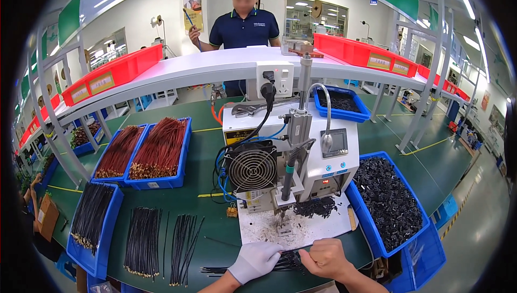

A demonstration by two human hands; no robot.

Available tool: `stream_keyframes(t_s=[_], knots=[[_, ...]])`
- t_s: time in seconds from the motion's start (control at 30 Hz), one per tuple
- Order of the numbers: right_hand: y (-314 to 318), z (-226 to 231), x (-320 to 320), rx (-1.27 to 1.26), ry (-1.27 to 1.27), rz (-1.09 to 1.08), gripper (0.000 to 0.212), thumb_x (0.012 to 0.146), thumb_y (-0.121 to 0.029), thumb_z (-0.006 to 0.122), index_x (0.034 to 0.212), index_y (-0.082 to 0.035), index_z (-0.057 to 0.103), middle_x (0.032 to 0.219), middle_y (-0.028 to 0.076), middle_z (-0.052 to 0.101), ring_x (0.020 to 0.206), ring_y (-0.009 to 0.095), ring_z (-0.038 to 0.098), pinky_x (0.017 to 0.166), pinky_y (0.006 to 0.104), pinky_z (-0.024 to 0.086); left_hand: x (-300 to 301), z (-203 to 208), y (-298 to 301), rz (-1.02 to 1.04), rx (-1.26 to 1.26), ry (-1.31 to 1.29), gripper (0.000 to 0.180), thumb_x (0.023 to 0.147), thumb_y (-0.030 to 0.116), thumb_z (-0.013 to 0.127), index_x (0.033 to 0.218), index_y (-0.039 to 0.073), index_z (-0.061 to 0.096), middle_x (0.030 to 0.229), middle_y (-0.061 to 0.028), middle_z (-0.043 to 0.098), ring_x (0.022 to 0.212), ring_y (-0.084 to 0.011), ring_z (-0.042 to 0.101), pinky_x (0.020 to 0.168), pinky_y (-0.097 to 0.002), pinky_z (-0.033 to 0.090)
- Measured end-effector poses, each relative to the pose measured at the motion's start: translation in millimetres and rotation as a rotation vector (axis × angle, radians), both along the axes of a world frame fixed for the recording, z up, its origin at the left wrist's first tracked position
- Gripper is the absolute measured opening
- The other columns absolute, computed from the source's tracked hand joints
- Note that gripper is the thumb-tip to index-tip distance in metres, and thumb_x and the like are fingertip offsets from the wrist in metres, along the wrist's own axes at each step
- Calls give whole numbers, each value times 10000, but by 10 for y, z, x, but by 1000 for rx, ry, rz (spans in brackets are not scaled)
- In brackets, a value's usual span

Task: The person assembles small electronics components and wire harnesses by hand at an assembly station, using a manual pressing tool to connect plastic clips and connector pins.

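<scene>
My left hand (256,261), in a white glove, is closed in a pinch at the front edge of the machine's white base plate. A thin black cable (222,242) runs into it from the left. Bare, my right hand (326,259) is curled shut just to the right. A dark thin piece spans the gap between the two hands, but what the right fingers grip is hidden. Beneath and between the hands lie several black cables with dark ends (290,262). Directly ahead stands a bench machine (284,196) with a vertical metal press head over its speckled plate.
Small black parts fill a blue bin (425,227) at right and lie heaped (315,207) on the plate. Black cable bundles (142,242) lie left, beside a blue cable tray (110,239). Red-brown cables (160,150) fill trays behind. A person (244,26) stands beyond the shelf (215,67).
</scene>
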State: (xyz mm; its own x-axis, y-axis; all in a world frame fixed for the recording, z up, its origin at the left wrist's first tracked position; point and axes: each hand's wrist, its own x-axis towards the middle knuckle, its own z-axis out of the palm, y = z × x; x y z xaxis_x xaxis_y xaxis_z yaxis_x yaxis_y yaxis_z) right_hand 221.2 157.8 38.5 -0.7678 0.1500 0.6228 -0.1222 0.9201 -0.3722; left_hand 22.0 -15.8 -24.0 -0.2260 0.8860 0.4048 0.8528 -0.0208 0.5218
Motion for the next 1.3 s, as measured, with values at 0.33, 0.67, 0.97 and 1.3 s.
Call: stream_keyframes(t_s=[0.33,0.67,0.97,1.3], knots=[[-41,11,3,-55,12,12,489,919,-106,849,537,-87,544,544,80,527,478,305,556,482,439,429,26,54,-48,0,-18,-5,151,1024,226,746,1109,136,833,945,-114,816,872,-352,798,783,-474,643],[-552,409,-597,-65,-31,343,327,948,-124,799,651,-97,666,623,75,613,552,293,622,517,438,477,-89,-47,-6,-122,-292,7,233,1062,275,698,1228,141,790,1031,-140,798,954,-407,774,840,-503,618],[-1256,897,-1258,4,-24,595,139,923,-179,720,900,-77,811,738,60,707,663,276,690,593,433,546,-35,-287,-500,34,4,-475,210,1021,297,723,1130,123,771,1004,-146,794,958,-418,770,834,-505,617],[-657,247,-827,-151,-165,399,206,829,-184,689,868,-103,874,737,69,763,677,308,730,644,462,604,-180,-300,-158,-64,52,-366,211,993,319,728,1067,121,736,981,-149,784,960,-427,763,806,-516,612]])
